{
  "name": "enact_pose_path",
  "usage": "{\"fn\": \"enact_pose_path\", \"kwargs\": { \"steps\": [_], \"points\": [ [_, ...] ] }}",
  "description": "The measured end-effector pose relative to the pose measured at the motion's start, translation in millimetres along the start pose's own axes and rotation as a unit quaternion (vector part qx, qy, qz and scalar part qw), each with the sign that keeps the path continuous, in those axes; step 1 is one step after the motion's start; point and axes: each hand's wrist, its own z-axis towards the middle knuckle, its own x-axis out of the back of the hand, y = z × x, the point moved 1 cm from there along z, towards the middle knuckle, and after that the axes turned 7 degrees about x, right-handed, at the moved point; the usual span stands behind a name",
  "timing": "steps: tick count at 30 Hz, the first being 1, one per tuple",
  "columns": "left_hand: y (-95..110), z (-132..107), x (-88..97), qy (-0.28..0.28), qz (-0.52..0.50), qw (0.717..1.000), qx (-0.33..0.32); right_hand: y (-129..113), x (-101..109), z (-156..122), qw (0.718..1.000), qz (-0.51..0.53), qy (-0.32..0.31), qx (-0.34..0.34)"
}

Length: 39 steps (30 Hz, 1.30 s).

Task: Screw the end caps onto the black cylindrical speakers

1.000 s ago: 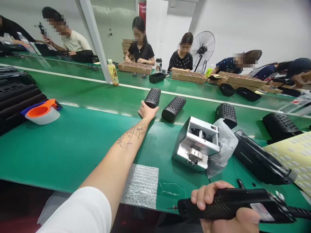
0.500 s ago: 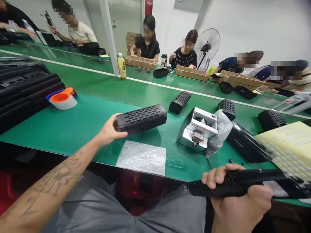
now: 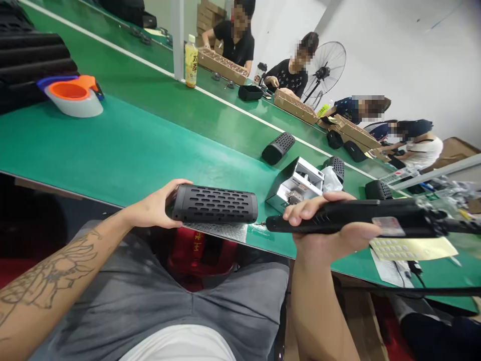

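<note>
Leftmost on a glossy green bench [image 3: 150, 135], a pile of ribbed black plastic pieces [image 3: 33, 65] lies near an orange-and-blue plastic tape dispenser [image 3: 71, 93] carrying a whitish roll. Toward the front edge, a worker's left hand [image 3: 152, 206], its forearm tattooed, grips the left end of a matte-black, oblong plastic housing with rows of slots [image 3: 216, 204], digits on its near and far sides. The housing lies lengthwise, slotted face up, over a silvery foam sheet [image 3: 225, 232]; whether it rests there or is held just above cannot be told. Farther back, a yellow-labelled plastic bottle [image 3: 191, 62] stands upright beside a white post [image 3: 178, 40], and two people in black tops sit at shallow cardboard boxes [image 3: 295, 105]. Right of center, a second slotted black housing [image 3: 278, 148] lies behind a silver-and-black, box-shaped machine [image 3: 295, 185]. The worker's right hand [image 3: 323, 244] is wrapped around a black, cylindrical power screwdriver [image 3: 349, 219], held roughly level, its metal bit [image 3: 262, 223] just beside the held housing's right end; contact is unclear. At far right, a pale-yellow sheet with whitish oval spots [image 3: 417, 248] lies beyond the tool
</note>
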Motion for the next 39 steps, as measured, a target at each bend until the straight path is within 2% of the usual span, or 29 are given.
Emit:
{"fn": "enact_pose_path", "kwargs": {
  "steps": [4,7,10,15,23,27,34,39],
  "points": [
    [-2,2,-1.0,0.01,0.0,1.0,-0.007,13,-19,-4,1.0,-0.009,0.004,-0.019],
    [-3,2,-1.6,0.02,0.007,1.0,-0.007,15,-25,-6,0.998,-0.041,-0.005,-0.041],
    [1,1,-1.7,0.021,0.012,1.0,-0.004,14,-25,-5,0.996,-0.056,-0.023,-0.06],
    [7,0,-0.9,0.011,0.009,1.0,0.001,15,-25,-4,0.998,-0.021,-0.031,-0.06],
    [8,0,-0.5,0.013,0.015,1.0,0.011,14,-33,-2,0.995,-0.044,-0.035,-0.087],
    [8,-1,0.2,0.021,0.012,1.0,0.015,15,-36,0,0.996,-0.009,-0.046,-0.082],
    [5,-1,-0.1,0.021,0.009,1.0,0.014,28,-44,0,0.989,0.02,-0.132,-0.07],
    [7,0,-1.5,0.011,0.004,1.0,0.007,32,-36,1,0.986,0.043,-0.141,-0.081]
  ]
}}
